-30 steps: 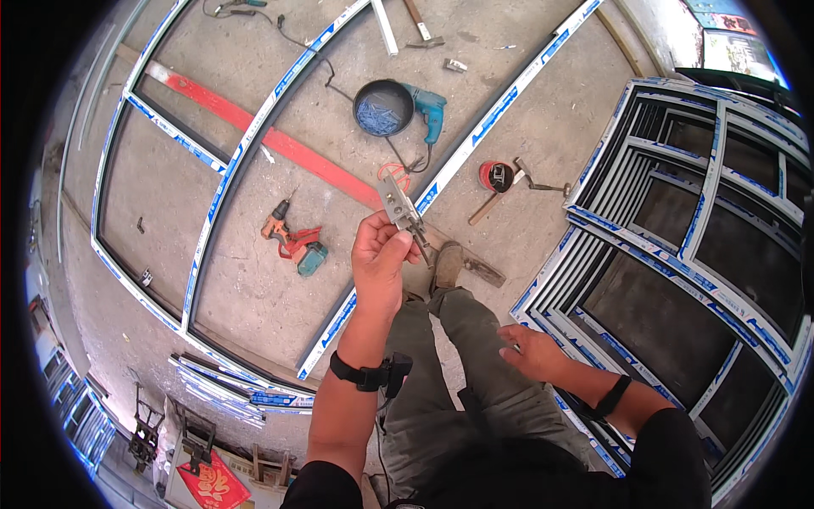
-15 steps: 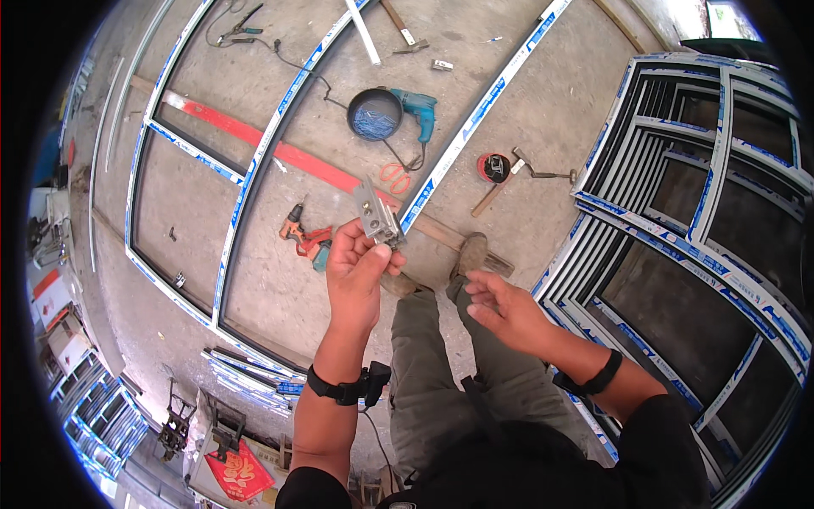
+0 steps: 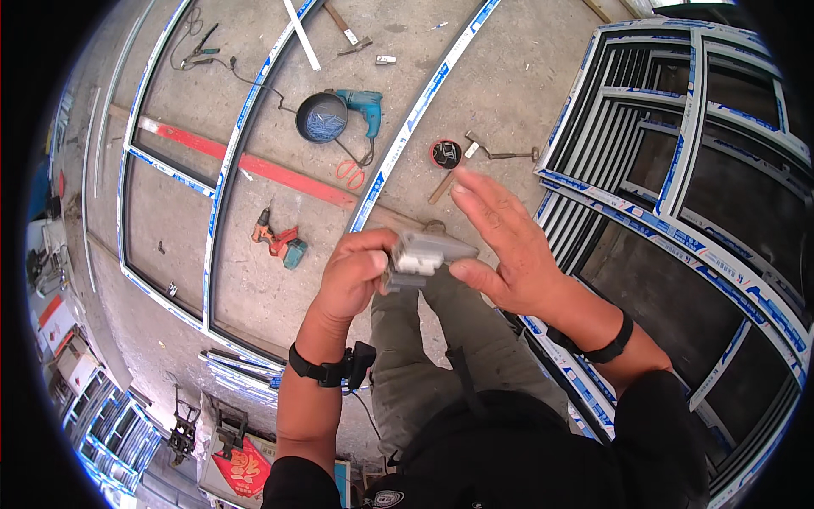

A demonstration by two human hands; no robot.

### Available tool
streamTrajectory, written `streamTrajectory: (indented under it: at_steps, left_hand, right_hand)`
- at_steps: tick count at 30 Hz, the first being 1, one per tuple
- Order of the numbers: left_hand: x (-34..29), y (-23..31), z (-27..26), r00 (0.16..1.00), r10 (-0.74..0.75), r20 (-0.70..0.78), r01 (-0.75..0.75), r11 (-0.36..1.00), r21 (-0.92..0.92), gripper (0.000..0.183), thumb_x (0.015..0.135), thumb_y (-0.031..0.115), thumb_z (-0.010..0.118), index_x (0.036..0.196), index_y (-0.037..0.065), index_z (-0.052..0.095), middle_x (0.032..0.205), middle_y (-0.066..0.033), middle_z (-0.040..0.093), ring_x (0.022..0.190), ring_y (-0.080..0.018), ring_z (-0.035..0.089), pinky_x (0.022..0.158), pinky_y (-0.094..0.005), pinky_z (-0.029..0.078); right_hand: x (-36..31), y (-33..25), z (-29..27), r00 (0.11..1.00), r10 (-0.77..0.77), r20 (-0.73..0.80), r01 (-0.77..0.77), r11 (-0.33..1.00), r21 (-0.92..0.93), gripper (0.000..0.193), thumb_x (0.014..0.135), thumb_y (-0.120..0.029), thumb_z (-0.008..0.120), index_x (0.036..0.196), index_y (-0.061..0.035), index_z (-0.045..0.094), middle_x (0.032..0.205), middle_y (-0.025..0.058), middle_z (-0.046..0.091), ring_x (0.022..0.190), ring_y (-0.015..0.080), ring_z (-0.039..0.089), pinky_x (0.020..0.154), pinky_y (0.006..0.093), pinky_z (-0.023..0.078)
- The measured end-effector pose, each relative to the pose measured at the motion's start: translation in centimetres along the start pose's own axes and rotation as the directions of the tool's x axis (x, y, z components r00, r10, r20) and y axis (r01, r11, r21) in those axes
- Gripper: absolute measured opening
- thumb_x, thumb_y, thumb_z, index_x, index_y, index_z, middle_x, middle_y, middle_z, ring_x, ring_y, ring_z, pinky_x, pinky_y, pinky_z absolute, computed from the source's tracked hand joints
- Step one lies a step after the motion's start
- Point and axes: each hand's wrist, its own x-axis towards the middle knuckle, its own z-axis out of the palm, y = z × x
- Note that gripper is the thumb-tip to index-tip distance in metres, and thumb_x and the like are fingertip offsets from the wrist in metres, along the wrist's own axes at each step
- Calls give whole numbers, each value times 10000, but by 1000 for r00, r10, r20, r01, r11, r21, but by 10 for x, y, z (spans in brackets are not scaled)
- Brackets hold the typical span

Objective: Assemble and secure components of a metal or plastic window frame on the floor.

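My left hand point(image 3: 352, 273) is closed round one end of a short silver-grey metal fitting point(image 3: 428, 252), with a pale block showing on its side. The fitting is held up above my knees and slightly blurred. On its other side, my right hand point(image 3: 507, 246) is open, fingers stretched and apart from the thumb. The right thumb tip sits close to the fitting's far end; whether it touches I cannot tell. Beneath the hands lie a white-and-blue wrapped frame bar point(image 3: 398, 140) and a red-painted board point(image 3: 280, 170) on the concrete floor.
Ahead lie a teal drill point(image 3: 366, 106), a dark bowl point(image 3: 301, 125) of bluish fasteners, red-handled scissors point(image 3: 350, 175) and a small red tub point(image 3: 436, 161) beside a hammer point(image 3: 475, 144). A cordless drill point(image 3: 287, 244) lies left. Stacked window frames point(image 3: 653, 212) stand at right.
The fitting has been turned from upright to lying sideways. My right hand has come up and inward beside it, its fingers straightening. The view has shifted, so the floor things sit further left.
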Motion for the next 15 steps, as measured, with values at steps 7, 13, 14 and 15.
streamTrajectory:
  at_steps: [7, 13, 14, 15]
  left_hand:
    - [8, -15, 2, 998, -61, 9, 61, 996, 61, 375, 837, 235, 578, 1104, -23, 627, 923, -47, 633, 772, -96, 573, 674, -240, 465]
    - [-13, -47, -18, 933, -116, -341, 155, 984, 87, 418, 977, 275, 537, 1318, 32, 540, 1017, -77, 640, 835, -145, 628, 688, -267, 480]
    - [-22, -57, -32, 933, -105, -344, 141, 987, 81, 418, 977, 275, 537, 1318, 32, 540, 1017, -77, 640, 835, -145, 628, 688, -267, 480]
    - [-30, -67, -43, 914, -86, -396, 176, 965, 197, 429, 957, 272, 561, 1312, 32, 547, 1003, -94, 657, 835, -162, 641, 706, -286, 495]
  right_hand:
    - [-9, -19, 13, 943, 202, 264, -261, 941, 215, 474, 865, -303, 710, 1227, -46, 543, 909, 141, 671, 812, 314, 673, 714, 407, 533]
    - [3, -10, 40, 722, 542, 430, -628, 774, 80, 384, 833, -273, 725, 1107, -72, 544, 873, 187, 671, 820, 363, 676, 733, 437, 523]
    - [10, -6, 43, 726, 535, 432, -619, 782, 71, 384, 833, -273, 725, 1107, -72, 544, 873, 187, 671, 820, 363, 676, 733, 437, 523]
    - [17, -1, 43, 720, 575, 389, -626, 780, 8, 395, 833, -283, 723, 1112, -68, 545, 871, 189, 670, 821, 369, 674, 735, 440, 522]
